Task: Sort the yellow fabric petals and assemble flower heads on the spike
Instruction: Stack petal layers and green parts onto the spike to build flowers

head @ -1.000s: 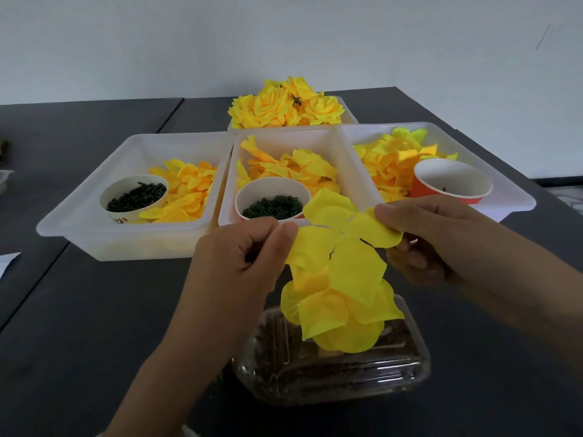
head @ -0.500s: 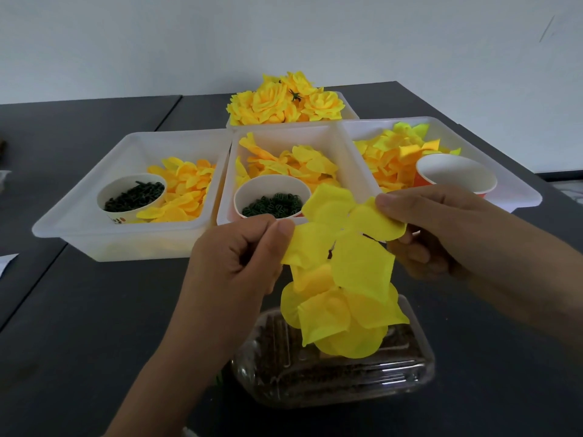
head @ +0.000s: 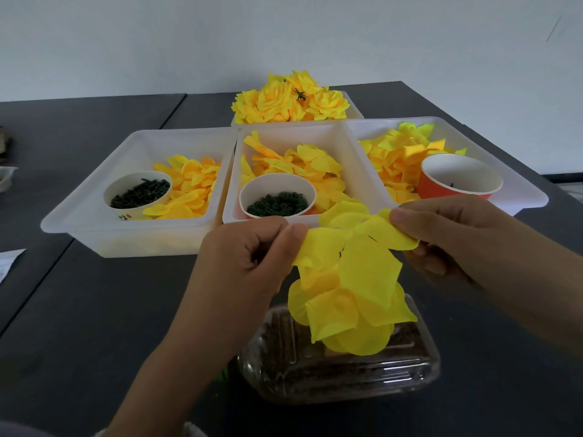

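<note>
The dark grey worktop (head: 94, 310) carries three shallow white plastic trays side by side, with a fourth behind them. The left tray (head: 94, 197) holds orange-yellow fabric petals and a white paper cup of small dark green pieces (head: 138, 193); the middle tray (head: 356, 159) holds more petals and a second cup of green pieces (head: 277, 201); the right tray (head: 520, 190) holds a paler, greenish-yellow heap and a red paper cup (head: 459, 178) that looks nearly empty. The rear tray (head: 353, 113) is piled with finished yellow fabric flower heads (head: 290, 99), so a good share of the assembly is already done, though plenty of loose petals remain in every tray.

Nearest the camera sits a clear plastic clamshell box (head: 340, 373) with something brown inside (its contents are too dim to name). Above it hangs the partly built yellow flower head (head: 350, 304), layers of petals stacked one over another; the spike itself is hidden under them. The left hand (head: 249, 257) pinches one lobe of the topmost bright yellow petal piece (head: 362, 247) between thumb and fingers, and the right hand (head: 457, 241) pinches the opposite lobe, holding it spread flat above the stack. By my reading this layer is not yet seated, and this head needs more before it joins the pile.
</note>
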Demonstrator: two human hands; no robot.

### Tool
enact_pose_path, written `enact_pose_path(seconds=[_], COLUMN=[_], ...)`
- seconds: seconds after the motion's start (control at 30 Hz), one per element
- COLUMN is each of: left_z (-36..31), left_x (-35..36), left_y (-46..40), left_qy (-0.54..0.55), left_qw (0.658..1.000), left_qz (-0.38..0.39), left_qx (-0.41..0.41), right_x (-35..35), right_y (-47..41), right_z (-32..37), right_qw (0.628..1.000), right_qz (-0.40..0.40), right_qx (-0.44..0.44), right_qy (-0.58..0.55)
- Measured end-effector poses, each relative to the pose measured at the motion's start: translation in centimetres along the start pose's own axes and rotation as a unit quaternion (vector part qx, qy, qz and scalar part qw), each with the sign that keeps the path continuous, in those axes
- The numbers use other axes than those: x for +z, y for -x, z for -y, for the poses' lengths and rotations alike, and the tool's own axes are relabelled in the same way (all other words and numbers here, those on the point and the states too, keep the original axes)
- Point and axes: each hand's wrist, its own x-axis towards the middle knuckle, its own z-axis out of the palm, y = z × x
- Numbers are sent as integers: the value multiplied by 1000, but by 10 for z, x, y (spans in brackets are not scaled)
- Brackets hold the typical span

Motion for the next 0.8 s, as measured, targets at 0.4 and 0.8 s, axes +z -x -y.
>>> enact_pose_path(seconds=[0.4,0.8], left_z=[-1,10], left_x=[-1,3], left_y=[0,19], left_qy=[-30,-221], left_qw=[1000,971], left_qz=[8,82], left_qx=[0,-38], right_x=[-4,9], right_y=[-2,1], right_z=[-13,-63], right_qw=[997,992], right_qz=[1,16], right_qx=[-44,-11], right_qy=[64,122])
